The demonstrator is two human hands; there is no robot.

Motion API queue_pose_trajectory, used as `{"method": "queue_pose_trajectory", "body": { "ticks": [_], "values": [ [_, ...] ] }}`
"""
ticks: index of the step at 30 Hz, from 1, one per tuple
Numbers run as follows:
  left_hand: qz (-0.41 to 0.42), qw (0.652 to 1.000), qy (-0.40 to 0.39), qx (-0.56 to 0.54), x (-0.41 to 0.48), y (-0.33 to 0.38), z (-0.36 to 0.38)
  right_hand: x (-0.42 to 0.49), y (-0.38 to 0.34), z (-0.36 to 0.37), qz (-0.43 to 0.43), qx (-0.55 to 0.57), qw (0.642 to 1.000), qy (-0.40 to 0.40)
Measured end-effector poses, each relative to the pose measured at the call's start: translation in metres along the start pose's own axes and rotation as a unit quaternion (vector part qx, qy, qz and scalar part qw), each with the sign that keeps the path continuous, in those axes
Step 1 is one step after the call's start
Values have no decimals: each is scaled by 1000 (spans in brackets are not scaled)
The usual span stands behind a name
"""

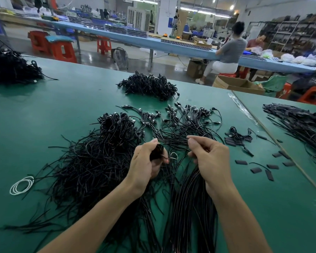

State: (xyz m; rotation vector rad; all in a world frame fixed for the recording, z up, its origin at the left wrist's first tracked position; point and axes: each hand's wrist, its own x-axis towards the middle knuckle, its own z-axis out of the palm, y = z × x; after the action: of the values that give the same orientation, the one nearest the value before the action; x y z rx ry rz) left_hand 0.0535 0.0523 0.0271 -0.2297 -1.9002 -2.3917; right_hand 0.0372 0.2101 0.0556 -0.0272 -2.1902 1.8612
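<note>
Looked across a big workshop hall: a long blue table along the back, red stools on the floor before it, two people seated at its right part, dark shelves against the far wall. Saw below this a wide green table filling most of the view. Counted on it several heaps of black cables: one far heap at the left edge, one middle heap near the far side, one right heap past a seam in the top. Found the biggest, a loose pile, spread just left of the hands, and behind the hands a fan of cables with plugs laid flat. Saw a long bundle of straight black cables running from the near edge up into the right hand. Held that bundle with the lower fingers curled round its top, while thumb and forefinger pinched one thin cable above it. Gripped with the left hand a short dark bunch of cable ends, fingers curled close round it, just beside the right hand but not touching. Noticed a white wire ring lying well apart at the left, short black sleeves scattered at the right, and a tiny white loop between the two hands.
</note>
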Motion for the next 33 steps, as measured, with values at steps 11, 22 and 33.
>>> {"method": "queue_pose_trajectory", "body": {
  "ticks": [11,22,33],
  "values": [
    [34,999,-6,-5,1,8,10,-25,-3,20,-83,-36,989,-117],
    [53,998,-1,-25,1,5,3,-29,-6,15,3,22,991,-134],
    [31,999,44,10,-2,-4,7,-36,-12,19,-188,-285,929,-143]
  ]
}}
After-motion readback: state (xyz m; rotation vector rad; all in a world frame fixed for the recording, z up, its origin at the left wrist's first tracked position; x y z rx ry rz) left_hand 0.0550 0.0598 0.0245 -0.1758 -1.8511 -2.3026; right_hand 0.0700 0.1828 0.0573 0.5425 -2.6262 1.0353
